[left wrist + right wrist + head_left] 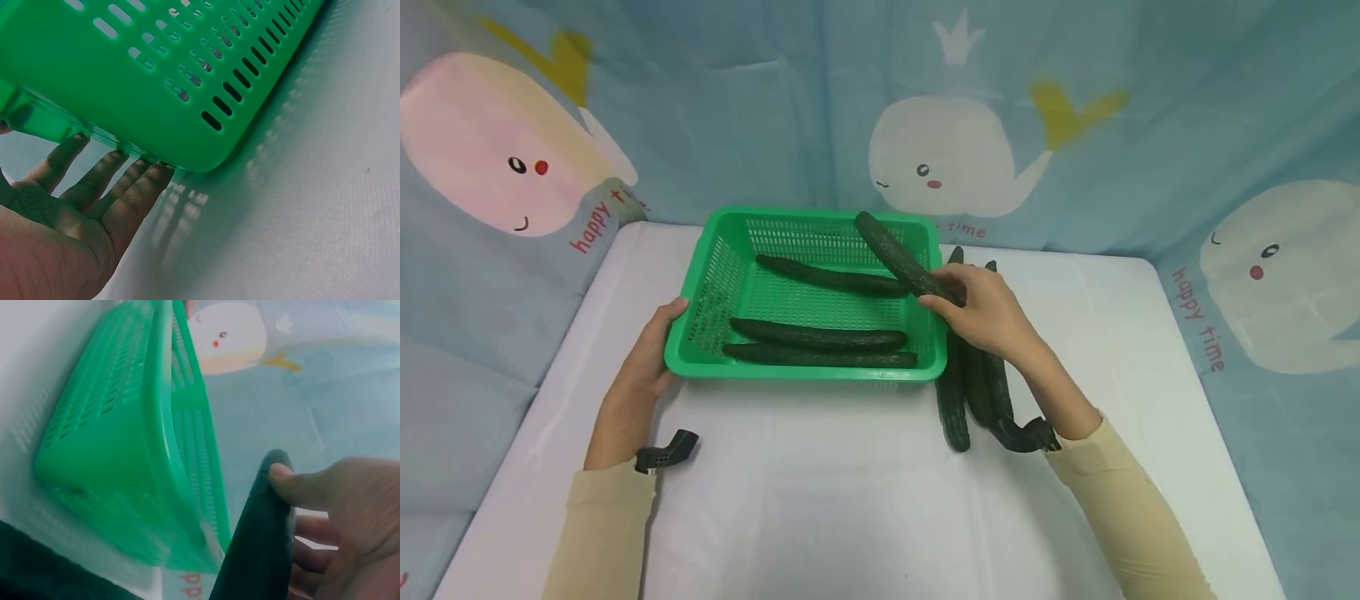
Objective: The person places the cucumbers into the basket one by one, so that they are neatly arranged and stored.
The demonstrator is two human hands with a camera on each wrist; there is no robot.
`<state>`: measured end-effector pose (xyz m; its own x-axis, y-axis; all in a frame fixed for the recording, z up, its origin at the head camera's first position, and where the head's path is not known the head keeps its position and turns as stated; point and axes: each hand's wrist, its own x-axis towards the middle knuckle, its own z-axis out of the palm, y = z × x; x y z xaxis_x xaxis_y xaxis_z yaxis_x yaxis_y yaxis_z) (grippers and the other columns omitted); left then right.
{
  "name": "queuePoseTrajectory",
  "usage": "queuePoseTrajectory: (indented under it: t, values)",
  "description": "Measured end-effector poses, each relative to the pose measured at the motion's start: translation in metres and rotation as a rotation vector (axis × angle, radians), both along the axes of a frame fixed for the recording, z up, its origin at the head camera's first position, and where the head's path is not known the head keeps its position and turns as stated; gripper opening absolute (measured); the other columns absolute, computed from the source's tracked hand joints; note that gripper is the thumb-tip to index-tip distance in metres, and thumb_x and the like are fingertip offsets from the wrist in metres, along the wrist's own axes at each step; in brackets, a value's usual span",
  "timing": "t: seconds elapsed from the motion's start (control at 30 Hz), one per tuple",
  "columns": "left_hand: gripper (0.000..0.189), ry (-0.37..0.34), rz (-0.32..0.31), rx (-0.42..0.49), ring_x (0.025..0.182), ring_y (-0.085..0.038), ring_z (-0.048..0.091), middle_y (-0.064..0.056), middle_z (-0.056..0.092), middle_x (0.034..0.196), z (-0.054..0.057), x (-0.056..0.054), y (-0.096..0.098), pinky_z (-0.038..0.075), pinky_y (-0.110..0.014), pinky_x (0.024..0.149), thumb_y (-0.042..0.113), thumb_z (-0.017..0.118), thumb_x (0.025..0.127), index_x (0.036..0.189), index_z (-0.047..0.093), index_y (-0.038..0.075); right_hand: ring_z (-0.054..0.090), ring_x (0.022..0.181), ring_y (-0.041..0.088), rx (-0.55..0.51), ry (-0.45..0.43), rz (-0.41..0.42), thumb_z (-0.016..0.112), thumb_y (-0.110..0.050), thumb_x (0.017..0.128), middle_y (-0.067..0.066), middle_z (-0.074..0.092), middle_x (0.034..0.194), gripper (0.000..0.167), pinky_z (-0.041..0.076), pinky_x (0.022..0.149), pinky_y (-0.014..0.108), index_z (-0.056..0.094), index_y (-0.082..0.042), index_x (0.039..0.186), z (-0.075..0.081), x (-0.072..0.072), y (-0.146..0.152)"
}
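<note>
My right hand (988, 308) pinches a dark green cucumber (891, 250) near its lower end, thumb on one side and fingers on the other. It slants up to the left over the right end of the green plastic basket (805, 372); the right wrist view shows the thumb pressed on the cucumber (259, 531). At the basket's left end, my left hand (643, 350) holds the rim with the thumb, its fingertips (164, 167) against the outside. One cucumber (835, 277) lies at the back of the basket, two more cucumbers (820, 336) along the front.
Right of the basket, partly under my right hand, several cucumbers (953, 408) lie side by side on the white table (850, 500). A blue curtain (775, 108) printed with whales hangs behind the table and along its sides.
</note>
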<state>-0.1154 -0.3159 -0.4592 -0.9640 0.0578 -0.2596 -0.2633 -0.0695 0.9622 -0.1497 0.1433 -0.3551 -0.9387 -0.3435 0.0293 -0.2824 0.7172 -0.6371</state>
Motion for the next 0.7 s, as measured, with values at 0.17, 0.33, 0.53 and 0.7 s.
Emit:
queuePoseTrajectory:
  t: [0.17, 0.33, 0.53, 0.7]
  values:
    - [0.078, -0.001, 0.005, 0.028, 0.124, 0.003, 0.057, 0.016, 0.052, 0.137, 0.001, 0.000, -0.001, 0.056, -0.009, 0.097, 0.056, 0.042, 0.110, 0.171, 0.017, 0.014, 0.057, 0.074, 0.024, 0.044, -0.004, 0.115, 0.069, -0.032, 0.105, 0.012, 0.070, 0.133, 0.048, 0.056, 0.089, 0.046, 0.062, -0.006, 0.144, 0.008, -0.009, -0.017]
    - [0.076, -0.006, -0.022, 0.050, 0.125, 0.004, 0.056, 0.016, 0.052, 0.137, -0.002, 0.002, 0.001, 0.055, -0.010, 0.098, 0.054, 0.042, 0.111, 0.170, 0.017, 0.013, 0.060, 0.078, 0.023, 0.075, 0.044, 0.164, 0.067, -0.033, 0.106, 0.012, 0.069, 0.136, 0.047, 0.056, 0.085, 0.044, 0.062, -0.006, 0.144, 0.012, -0.012, -0.032]
    - [0.077, 0.029, -0.028, 0.032, 0.127, 0.002, 0.057, 0.009, 0.049, 0.145, -0.005, 0.002, 0.001, 0.056, -0.012, 0.100, 0.053, 0.041, 0.111, 0.171, 0.016, 0.011, 0.070, 0.115, 0.027, 0.127, 0.057, 0.226, 0.066, -0.034, 0.106, 0.010, 0.067, 0.144, 0.047, 0.060, 0.093, 0.047, 0.062, -0.008, 0.145, 0.018, -0.017, -0.054]
    - [0.078, 0.033, -0.012, 0.017, 0.126, 0.001, 0.056, 0.008, 0.049, 0.145, -0.003, 0.000, 0.000, 0.056, -0.012, 0.099, 0.054, 0.041, 0.111, 0.171, 0.016, 0.011, 0.062, 0.137, 0.028, 0.173, 0.010, 0.288, 0.064, -0.034, 0.107, 0.008, 0.066, 0.147, 0.048, 0.056, 0.111, 0.048, 0.061, -0.009, 0.148, 0.027, -0.024, -0.073]
